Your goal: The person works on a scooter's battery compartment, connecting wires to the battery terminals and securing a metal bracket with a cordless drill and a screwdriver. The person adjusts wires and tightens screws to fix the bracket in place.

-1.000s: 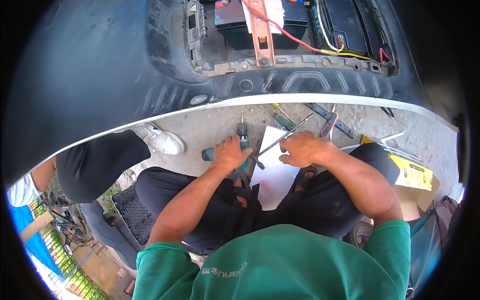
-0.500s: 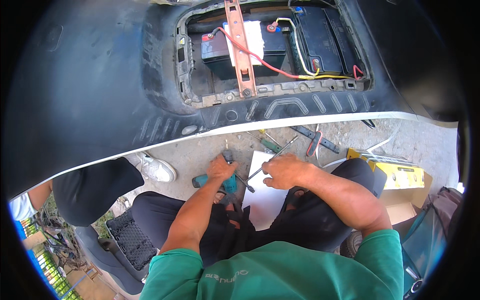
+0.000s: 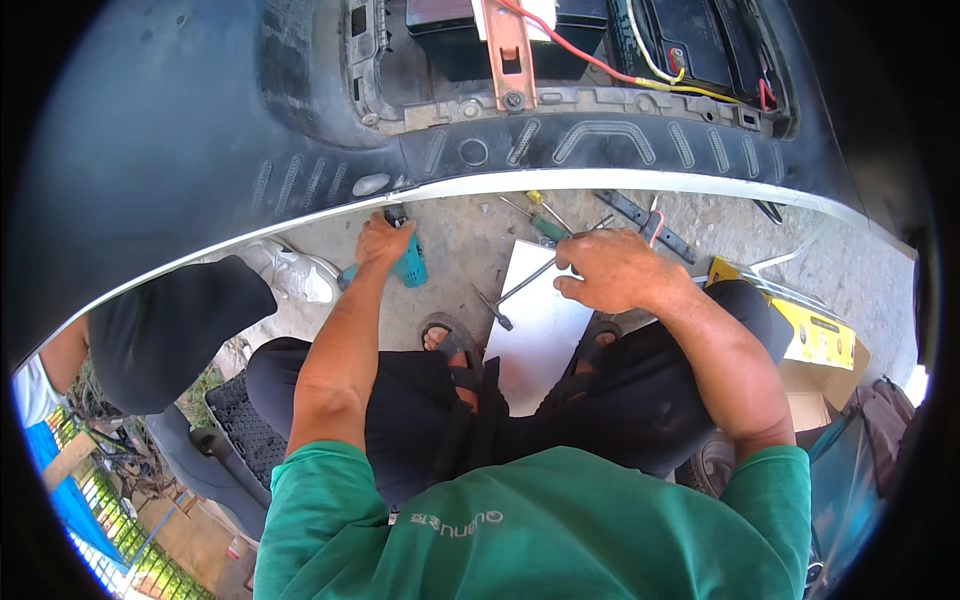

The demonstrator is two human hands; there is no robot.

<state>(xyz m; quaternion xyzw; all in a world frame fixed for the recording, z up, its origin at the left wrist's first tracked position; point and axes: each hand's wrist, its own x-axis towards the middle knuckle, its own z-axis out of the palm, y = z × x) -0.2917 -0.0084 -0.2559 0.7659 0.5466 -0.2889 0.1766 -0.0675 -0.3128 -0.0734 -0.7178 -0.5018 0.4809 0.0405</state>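
My left hand [image 3: 384, 242] is closed around a teal power drill [image 3: 411, 266], its black chuck reaching close to the pale lower edge of a black vehicle body. My right hand [image 3: 612, 270] hovers over a metal T-handle wrench [image 3: 526, 283], thumb and fingers curled but apart. Nothing shows between them. Part of the wrench's shaft passes behind the fingers, while its crosspiece lies over a white board [image 3: 541, 340] between my feet. Above, the body [image 3: 330, 140] has an opening where a black battery [image 3: 460, 45] sits behind a copper-coloured bracket [image 3: 511, 65].
Beyond the board lie a green-handled screwdriver [image 3: 549, 228] and a dark flat bar [image 3: 640, 222]. A yellow carton [image 3: 815, 335] stands at the right. Another person's dark-clad knee [image 3: 180, 335] and light shoe [image 3: 298, 272] are at the left. Red and yellow wires [image 3: 590, 60] cross the opening.
My left hand has carried the drill left and forward, away from the board. My right hand has shifted right along the wrench, which keeps its place on the board. The view has tilted downward.
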